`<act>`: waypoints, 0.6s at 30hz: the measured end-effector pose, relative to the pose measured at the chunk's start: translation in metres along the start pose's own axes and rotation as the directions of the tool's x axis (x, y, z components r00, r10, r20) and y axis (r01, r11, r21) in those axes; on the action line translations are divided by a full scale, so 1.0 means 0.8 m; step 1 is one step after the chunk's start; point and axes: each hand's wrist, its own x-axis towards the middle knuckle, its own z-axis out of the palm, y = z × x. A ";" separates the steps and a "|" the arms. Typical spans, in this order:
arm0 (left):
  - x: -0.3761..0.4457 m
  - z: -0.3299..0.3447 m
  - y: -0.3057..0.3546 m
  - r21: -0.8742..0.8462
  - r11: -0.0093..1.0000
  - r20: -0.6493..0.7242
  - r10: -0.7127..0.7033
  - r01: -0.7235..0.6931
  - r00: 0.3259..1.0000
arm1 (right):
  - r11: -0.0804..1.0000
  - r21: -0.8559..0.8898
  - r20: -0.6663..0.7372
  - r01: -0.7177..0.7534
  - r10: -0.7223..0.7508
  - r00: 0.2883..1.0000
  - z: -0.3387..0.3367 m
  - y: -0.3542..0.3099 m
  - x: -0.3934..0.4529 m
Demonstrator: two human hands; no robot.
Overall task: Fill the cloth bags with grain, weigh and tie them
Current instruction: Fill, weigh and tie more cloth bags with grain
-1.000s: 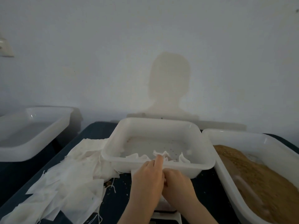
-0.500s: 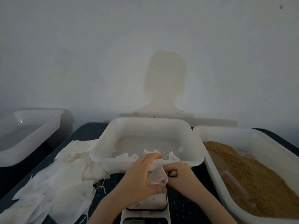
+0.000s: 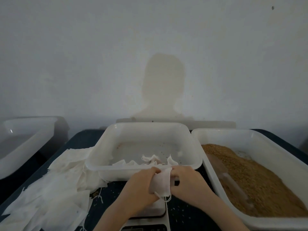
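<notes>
far left: an empty-looking white tub (image 3: 25,140) off the worktop (image 3: 80,139). beside it, a heap of flat cloth bags (image 3: 55,195). centre: a white tray (image 3: 146,139) with crumpled bags inside. before it, above the scale (image 3: 150,214), left hand (image 3: 141,185) and right hand (image 3: 188,182) each grip one small cloth bag (image 3: 162,184), fingers curled round it. right: tray of grain (image 3: 260,179).

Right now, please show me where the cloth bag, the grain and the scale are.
cloth bag (image 3: 162,183): head view, middle of the white cloth between both hands.
grain (image 3: 250,179): head view, brown heap in the right tray.
scale (image 3: 156,210): head view, white platform under the wrists.
</notes>
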 end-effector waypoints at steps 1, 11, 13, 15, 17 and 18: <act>-0.001 0.000 0.001 -0.012 1.000 -0.007 0.005 -0.005 1.000 | 1.000 -0.021 0.006 -0.007 0.007 1.000 -0.002 0.001 0.000; -0.003 -0.008 0.022 -0.164 0.983 -0.084 0.070 -0.083 0.994 | 0.968 0.246 -0.011 -0.060 0.065 0.998 -0.069 0.039 0.000; 0.003 -0.005 0.024 -0.117 0.989 -0.104 0.076 -0.088 0.992 | 0.969 0.203 -0.114 -0.140 0.165 0.980 -0.088 0.070 -0.003; 0.009 0.000 0.028 -0.097 0.991 -0.111 0.085 -0.096 0.990 | 0.950 -0.050 -0.169 -0.308 0.295 0.940 -0.104 0.111 -0.009; 0.013 0.005 0.035 -0.102 0.989 -0.105 0.101 -0.111 0.989 | 0.838 -0.334 -0.092 -0.433 0.428 0.899 -0.116 0.154 -0.020; 0.015 0.008 0.039 -0.107 0.987 -0.102 0.109 -0.119 0.989 | 0.783 -0.416 -0.011 -0.463 0.504 0.863 -0.118 0.172 -0.026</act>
